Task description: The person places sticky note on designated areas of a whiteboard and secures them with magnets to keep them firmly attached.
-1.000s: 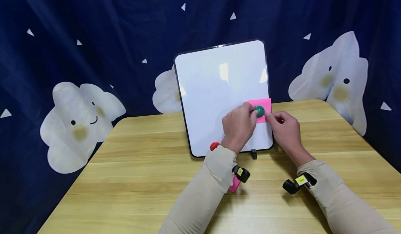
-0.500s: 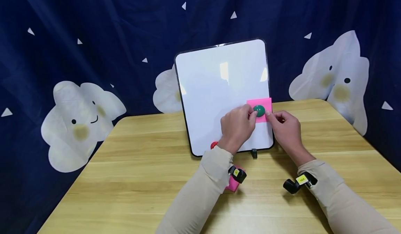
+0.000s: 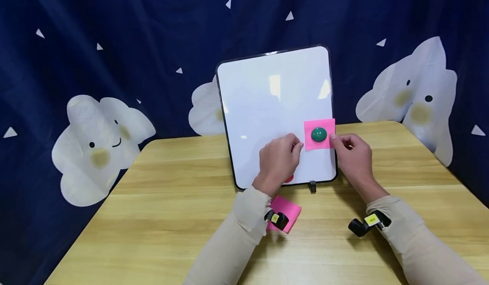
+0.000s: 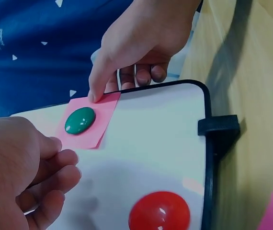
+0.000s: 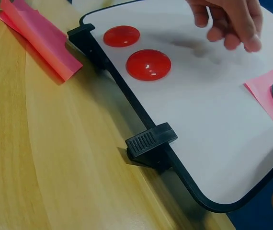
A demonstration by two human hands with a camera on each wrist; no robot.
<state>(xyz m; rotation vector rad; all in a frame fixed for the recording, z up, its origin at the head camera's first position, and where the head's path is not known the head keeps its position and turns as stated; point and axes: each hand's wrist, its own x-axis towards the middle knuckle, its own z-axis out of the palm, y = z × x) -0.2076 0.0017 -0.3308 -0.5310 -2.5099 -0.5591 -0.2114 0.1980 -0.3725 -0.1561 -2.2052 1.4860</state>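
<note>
L hand (image 3: 279, 157) hangs just left of the pink note (image 3: 319, 134), fingers loosely curled, gripping nothing, not touching the note. R hand (image 3: 353, 153) sits at the note's right edge, index tip pressing the corner flat, other fingers tucked under; it holds nothing.

Progress, judging by the layout: note is already on the whiteboard (image 3: 267, 107), lower right area, w/ the green magnet (image 3: 318, 135) sitting on its middle. So pinning looks done; only letting go seems left.

Wrist views: green magnet (image 4: 80, 120) centred on the note, a fingertip on its far corner. Two red magnets (image 5: 148, 64) sit on the board near its bottom edge, left of the note, unused. A pad of pink notes (image 3: 286, 210) lies on the wooden table (image 3: 153, 200) near the L wrist, in front of the board. Board stands on black clip feet (image 5: 151, 141).
</note>
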